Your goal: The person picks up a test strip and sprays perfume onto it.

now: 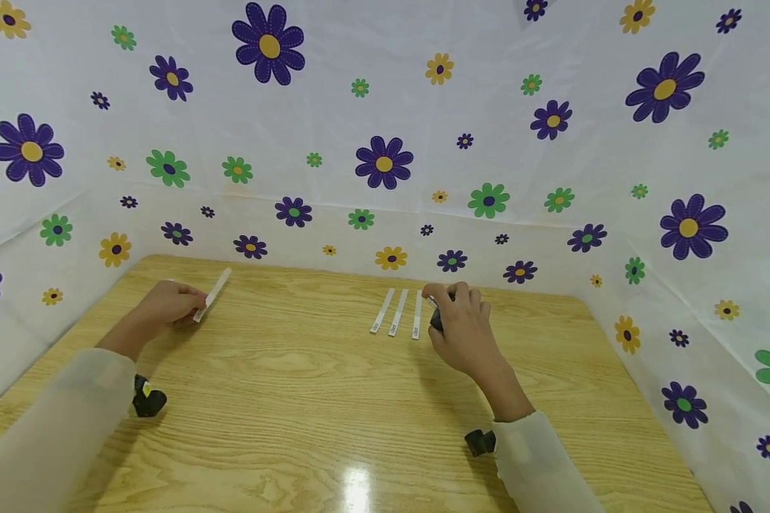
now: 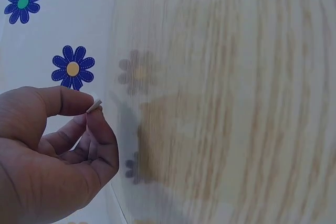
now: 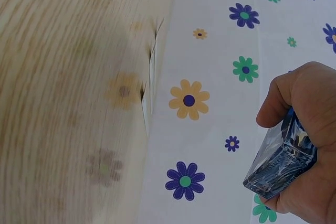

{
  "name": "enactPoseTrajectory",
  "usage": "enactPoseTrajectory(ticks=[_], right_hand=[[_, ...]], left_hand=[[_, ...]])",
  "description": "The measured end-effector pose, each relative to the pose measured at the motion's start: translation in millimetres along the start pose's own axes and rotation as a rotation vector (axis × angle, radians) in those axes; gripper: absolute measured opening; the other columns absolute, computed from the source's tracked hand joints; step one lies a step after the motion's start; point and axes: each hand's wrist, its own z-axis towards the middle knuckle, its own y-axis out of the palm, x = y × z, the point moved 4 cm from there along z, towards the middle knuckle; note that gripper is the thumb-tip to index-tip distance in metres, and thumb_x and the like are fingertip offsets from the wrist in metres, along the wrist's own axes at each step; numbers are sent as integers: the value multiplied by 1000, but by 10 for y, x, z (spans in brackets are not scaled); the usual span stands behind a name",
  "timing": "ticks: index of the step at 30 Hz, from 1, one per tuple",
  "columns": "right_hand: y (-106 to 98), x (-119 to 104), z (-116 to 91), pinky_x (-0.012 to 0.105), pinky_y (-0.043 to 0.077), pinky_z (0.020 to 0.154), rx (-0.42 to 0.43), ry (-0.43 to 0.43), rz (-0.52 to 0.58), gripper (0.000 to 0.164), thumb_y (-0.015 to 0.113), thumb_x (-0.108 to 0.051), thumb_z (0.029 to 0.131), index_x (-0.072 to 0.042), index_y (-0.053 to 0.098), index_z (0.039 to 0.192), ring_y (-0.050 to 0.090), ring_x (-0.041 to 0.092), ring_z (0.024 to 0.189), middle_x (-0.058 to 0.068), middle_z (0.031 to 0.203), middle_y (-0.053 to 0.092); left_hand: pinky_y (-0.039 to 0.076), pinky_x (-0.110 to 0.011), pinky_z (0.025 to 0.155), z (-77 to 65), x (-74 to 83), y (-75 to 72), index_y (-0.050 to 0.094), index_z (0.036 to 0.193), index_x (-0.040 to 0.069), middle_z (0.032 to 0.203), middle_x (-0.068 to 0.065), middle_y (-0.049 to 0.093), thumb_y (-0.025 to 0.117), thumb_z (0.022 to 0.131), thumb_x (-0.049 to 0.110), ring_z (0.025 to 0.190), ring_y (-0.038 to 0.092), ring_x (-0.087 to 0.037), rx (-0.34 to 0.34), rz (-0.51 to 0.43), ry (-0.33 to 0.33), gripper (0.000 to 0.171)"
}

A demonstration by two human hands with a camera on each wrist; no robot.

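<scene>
At the table's left side my left hand (image 1: 170,303) pinches the printed end of a slim white paper strip (image 1: 214,291), which points up and away. In the left wrist view, the thumb and index finger meet on the strip's tip (image 2: 95,105). My right hand (image 1: 468,331) grips a dark, thick-walled glass bottle that looks like a perfume bottle (image 3: 281,161), its fingers wrapped over it. Beside that hand, three more strips lie side by side on the table: a left strip (image 1: 383,310), a middle strip (image 1: 398,312) and a right strip (image 1: 417,315), printed ends toward me.
A wood-grain table (image 1: 282,399) spreads beneath both hands. White cloth (image 1: 334,114) with purple, green and yellow flowers rises behind it and on both sides. Black devices hang at the left wrist (image 1: 149,397) and the right wrist (image 1: 480,442).
</scene>
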Motion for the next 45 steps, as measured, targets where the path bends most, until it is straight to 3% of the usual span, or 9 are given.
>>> enactPoseTrajectory(ticks=[7,21,38,45], right_hand=[[0,1,-9,51,36,77,-4,3,-6,50,70,-6,88,-23,49,131,43,39,97,23,122,49],[-3,5,-21,51,37,77,-10,5,-13,51,71,-7,88,-23,48,131,44,40,98,24,123,49],[-16,-2,-9,51,35,78,-11,8,-7,52,71,-6,88,-24,49,132,42,39,97,24,123,49],[-14,-2,-2,51,35,78,-11,11,-7,52,71,-6,88,-24,48,132,43,40,99,24,124,48]], left_hand=[[49,-29,66,18,118,123,54,136,-13,88,-6,60,58,99,17,79,54,-18,-7,0,21,48],[55,-27,78,42,359,378,54,137,-10,112,-15,59,57,102,16,90,55,-21,-21,-49,72,44],[56,-27,78,27,667,696,58,132,-9,108,-15,59,56,103,12,90,56,-23,-55,-70,87,36],[57,-28,78,54,772,840,59,130,-9,109,-17,61,57,102,12,88,57,-23,-61,-77,122,35]])
